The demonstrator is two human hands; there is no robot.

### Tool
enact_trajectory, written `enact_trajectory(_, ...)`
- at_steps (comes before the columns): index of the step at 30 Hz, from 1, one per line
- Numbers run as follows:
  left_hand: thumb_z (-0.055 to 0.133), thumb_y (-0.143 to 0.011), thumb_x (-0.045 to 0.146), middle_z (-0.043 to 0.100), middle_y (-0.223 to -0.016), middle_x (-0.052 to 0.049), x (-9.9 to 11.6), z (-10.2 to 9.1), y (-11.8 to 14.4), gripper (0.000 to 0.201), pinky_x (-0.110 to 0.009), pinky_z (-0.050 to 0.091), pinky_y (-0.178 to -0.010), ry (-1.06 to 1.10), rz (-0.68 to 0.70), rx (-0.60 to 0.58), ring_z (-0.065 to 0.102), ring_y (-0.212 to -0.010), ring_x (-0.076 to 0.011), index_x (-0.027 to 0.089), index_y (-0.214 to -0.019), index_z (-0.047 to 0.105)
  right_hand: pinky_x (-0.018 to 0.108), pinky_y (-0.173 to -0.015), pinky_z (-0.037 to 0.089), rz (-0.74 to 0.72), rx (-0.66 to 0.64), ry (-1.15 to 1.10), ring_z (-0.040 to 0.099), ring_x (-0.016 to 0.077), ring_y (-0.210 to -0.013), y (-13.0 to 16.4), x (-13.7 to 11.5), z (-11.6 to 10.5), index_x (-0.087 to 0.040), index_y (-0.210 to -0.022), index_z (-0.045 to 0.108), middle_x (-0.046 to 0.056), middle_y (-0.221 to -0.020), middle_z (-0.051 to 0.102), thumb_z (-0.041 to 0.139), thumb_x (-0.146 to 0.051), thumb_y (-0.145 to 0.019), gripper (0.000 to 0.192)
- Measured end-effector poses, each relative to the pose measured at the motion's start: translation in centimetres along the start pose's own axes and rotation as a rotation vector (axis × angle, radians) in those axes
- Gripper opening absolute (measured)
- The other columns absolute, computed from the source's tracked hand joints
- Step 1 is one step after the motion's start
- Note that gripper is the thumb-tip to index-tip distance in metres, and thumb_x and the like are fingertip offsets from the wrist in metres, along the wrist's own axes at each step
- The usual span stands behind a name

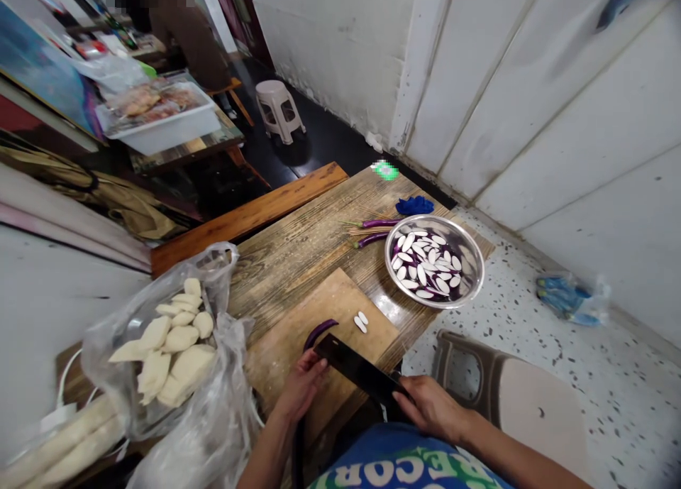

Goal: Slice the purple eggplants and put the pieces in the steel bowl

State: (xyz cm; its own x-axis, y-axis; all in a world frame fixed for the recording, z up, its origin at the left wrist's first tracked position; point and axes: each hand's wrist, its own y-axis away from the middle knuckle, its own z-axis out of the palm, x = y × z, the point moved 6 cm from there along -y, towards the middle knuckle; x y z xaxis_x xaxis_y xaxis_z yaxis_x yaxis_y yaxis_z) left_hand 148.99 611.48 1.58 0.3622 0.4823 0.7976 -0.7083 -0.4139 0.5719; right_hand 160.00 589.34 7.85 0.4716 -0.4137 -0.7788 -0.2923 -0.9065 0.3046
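My right hand [430, 404] grips the handle end of a dark, wide-bladed kitchen knife [356, 368], held above the near edge of a wooden cutting board [330, 297]. Close to the blade's far end, my left hand [303, 386] has its fingers closed on a long, thin purple eggplant [318, 331]. The eggplant's curved end shows on the board beyond the fingers; its middle is hidden behind the hand. Two white-faced eggplant slices [361, 322] lie on the board, right of the knife tip. A metal bowl [476, 265] to the right holds many cut eggplant pieces [423, 269].
Two whole eggplants [375, 239], thin skewers and a blue cloth-like item [415, 205] lie behind the bowl. On the left, a plastic-lined container holds peeled pale pieces [181, 338]. A stool [537, 411] stands at right. A person sits far back near a white tub [175, 130].
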Motion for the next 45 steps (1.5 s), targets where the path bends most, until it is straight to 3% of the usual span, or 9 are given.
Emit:
enact_trajectory(7, 0.049, -0.08, 0.039, 0.065, -0.095, -0.008, 3.3, -7.7, 3.7, 0.029, -0.04, 0.043, -0.09, -1.035, 0.324, 0.335, 0.058, -0.093, -0.0237, 0.019, -0.091, 0.067, 0.027, -0.062, 0.038, 0.109, 0.127, -0.012, 0.054, 0.0162, -0.064, -0.4, 2.4, -0.4, -0.014, -0.076, 0.051, 0.008, -0.07, 0.058, 0.023, -0.032, -0.092, 0.037)
enact_trajectory(11, 0.034, -0.083, 0.022, 0.062, -0.102, -0.015, 2.0, -11.0, 5.8, 0.038, -0.039, 0.046, -0.088, -1.389, 0.334, 0.403, 0.059, -0.094, -0.0247, 0.009, -0.103, 0.064, 0.029, -0.065, 0.04, 0.183, 0.152, 0.031, 0.058, 0.0193, -0.068, -0.8, 4.2, 0.1, -0.013, -0.078, 0.053, 0.009, -0.073, 0.06, 0.023, -0.032, -0.092, 0.038)
enact_trajectory(19, 0.043, -0.085, 0.03, 0.059, -0.107, -0.015, 0.8, -3.5, 2.4, 0.037, -0.042, 0.045, -0.087, -1.474, 0.418, 0.452, 0.056, -0.1, -0.026, 0.012, -0.116, 0.053, 0.029, -0.065, 0.04, 0.205, 0.144, 0.059, 0.06, 0.0204, -0.071, -1.1, 4.2, 0.9, -0.013, -0.079, 0.053, 0.01, -0.076, 0.062, 0.023, -0.031, -0.092, 0.037)
enact_trajectory(23, 0.04, -0.084, 0.023, 0.06, -0.108, -0.019, 1.5, -3.2, 0.7, 0.04, -0.043, 0.043, -0.088, -1.348, 0.315, 0.407, 0.057, -0.1, -0.0277, 0.007, -0.119, 0.051, 0.029, -0.063, 0.04, 0.207, 0.163, 0.06, 0.061, 0.0207, -0.07, -1.1, 3.9, 0.7, -0.014, -0.079, 0.052, 0.01, -0.074, 0.062, 0.023, -0.03, -0.092, 0.035)
enact_trajectory(25, 0.042, -0.081, 0.023, 0.062, -0.105, -0.017, 2.3, -3.4, 0.3, 0.038, -0.043, 0.043, -0.085, -1.222, 0.243, 0.263, 0.058, -0.097, -0.0279, 0.01, -0.115, 0.055, 0.028, -0.062, 0.04, 0.215, 0.194, 0.055, 0.061, 0.02, -0.067, -0.9, 3.9, 0.4, -0.014, -0.078, 0.051, 0.01, -0.072, 0.062, 0.023, -0.03, -0.092, 0.036)
enact_trajectory(29, 0.048, -0.079, 0.038, 0.065, -0.081, -0.009, 2.8, -1.6, 0.6, 0.032, -0.03, 0.045, -0.06, -0.729, -0.1, -0.252, 0.059, -0.066, -0.0197, 0.016, -0.096, 0.063, 0.027, -0.062, 0.04, 0.205, 0.246, 0.044, 0.061, 0.0191, -0.066, -0.7, 4.2, 0.1, -0.014, -0.078, 0.051, 0.009, -0.069, 0.061, 0.023, -0.03, -0.092, 0.036)
enact_trajectory(32, 0.047, -0.079, 0.051, 0.058, -0.061, -0.002, 3.4, 0.1, 1.0, 0.039, -0.022, 0.036, -0.045, -0.614, -0.264, -0.364, 0.049, -0.047, -0.0128, 0.016, -0.087, 0.063, 0.027, -0.061, 0.04, 0.191, 0.256, 0.059, 0.061, 0.0193, -0.067, -0.7, 4.5, 0.2, -0.014, -0.078, 0.051, 0.009, -0.069, 0.061, 0.023, -0.031, -0.093, 0.035)
enact_trajectory(39, 0.041, -0.086, 0.043, 0.06, -0.064, -0.004, 6.2, 4.1, 0.9, 0.036, -0.024, 0.038, -0.055, -0.995, 0.147, -0.305, 0.052, -0.055, -0.0154, 0.018, -0.077, 0.064, 0.028, -0.063, 0.04, 0.186, 0.252, 0.047, 0.06, 0.0195, -0.067, -0.8, 4.8, 0.5, -0.014, -0.077, 0.049, 0.009, -0.071, 0.061, 0.022, -0.031, -0.093, 0.036)
enact_trajectory(45, 0.042, -0.086, 0.044, 0.063, -0.083, -0.004, 9.5, 7.5, 3.8, 0.034, -0.024, 0.04, -0.065, -0.938, 0.189, -0.315, 0.056, -0.075, -0.0163, 0.021, -0.099, 0.063, 0.028, -0.063, 0.04, 0.184, 0.256, 0.012, 0.061, 0.02, -0.067, -0.8, 4.8, -0.4, -0.014, -0.078, 0.051, 0.01, -0.07, 0.061, 0.022, -0.032, -0.093, 0.037)
